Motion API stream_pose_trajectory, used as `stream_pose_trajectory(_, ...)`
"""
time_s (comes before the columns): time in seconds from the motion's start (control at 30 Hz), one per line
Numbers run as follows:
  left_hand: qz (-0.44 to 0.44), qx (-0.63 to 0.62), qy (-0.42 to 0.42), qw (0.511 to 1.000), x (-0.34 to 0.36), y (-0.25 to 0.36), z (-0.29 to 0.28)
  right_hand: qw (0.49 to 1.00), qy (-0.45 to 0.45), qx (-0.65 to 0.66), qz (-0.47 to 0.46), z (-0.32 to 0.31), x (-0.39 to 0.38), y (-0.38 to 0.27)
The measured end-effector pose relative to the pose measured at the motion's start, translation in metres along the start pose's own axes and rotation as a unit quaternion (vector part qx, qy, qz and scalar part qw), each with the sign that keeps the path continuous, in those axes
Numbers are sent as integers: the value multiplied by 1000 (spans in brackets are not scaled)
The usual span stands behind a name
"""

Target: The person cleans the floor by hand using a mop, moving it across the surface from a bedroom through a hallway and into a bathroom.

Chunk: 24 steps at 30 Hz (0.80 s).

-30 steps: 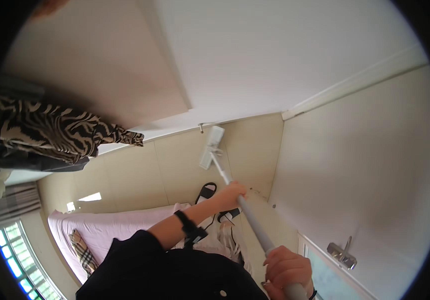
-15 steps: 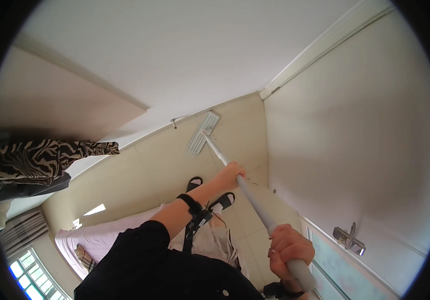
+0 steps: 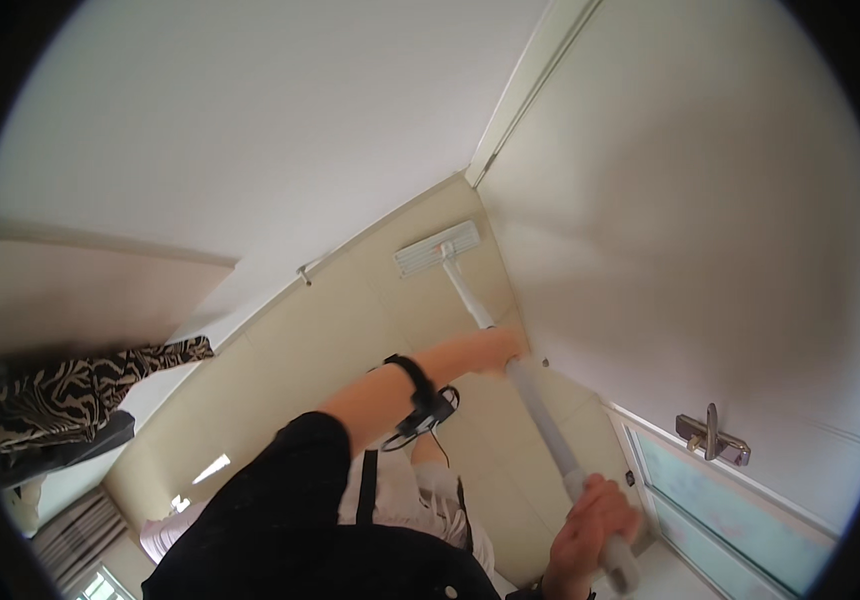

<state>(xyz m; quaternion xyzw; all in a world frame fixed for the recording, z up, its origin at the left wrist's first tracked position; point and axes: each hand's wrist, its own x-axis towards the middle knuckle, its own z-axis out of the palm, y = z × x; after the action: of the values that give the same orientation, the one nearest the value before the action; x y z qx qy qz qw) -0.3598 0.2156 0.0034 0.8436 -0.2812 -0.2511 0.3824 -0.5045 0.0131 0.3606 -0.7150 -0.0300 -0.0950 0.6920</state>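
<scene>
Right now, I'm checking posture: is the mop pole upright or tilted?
Tilted: the pole slants from the mop head on the floor back to the right hand.

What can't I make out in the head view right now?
Mop head, head view: underside hidden by its own top.
Left hand, head view: blurred, exact grip unclear.
Pink bedding, head view: partly hidden by the black sleeve.
Window, head view: cut off by the picture's lower edge.
</scene>
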Motion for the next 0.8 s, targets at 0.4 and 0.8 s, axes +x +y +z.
stream_pose_trajectory(0.4,-53,13,140,989,-4,-106,-19,995,-77,21,-53,33,-3,74)
stream_pose_trajectory(0.8,0,35,-43,998,-4,27,43,991,128,14,45,-38,-52,19)
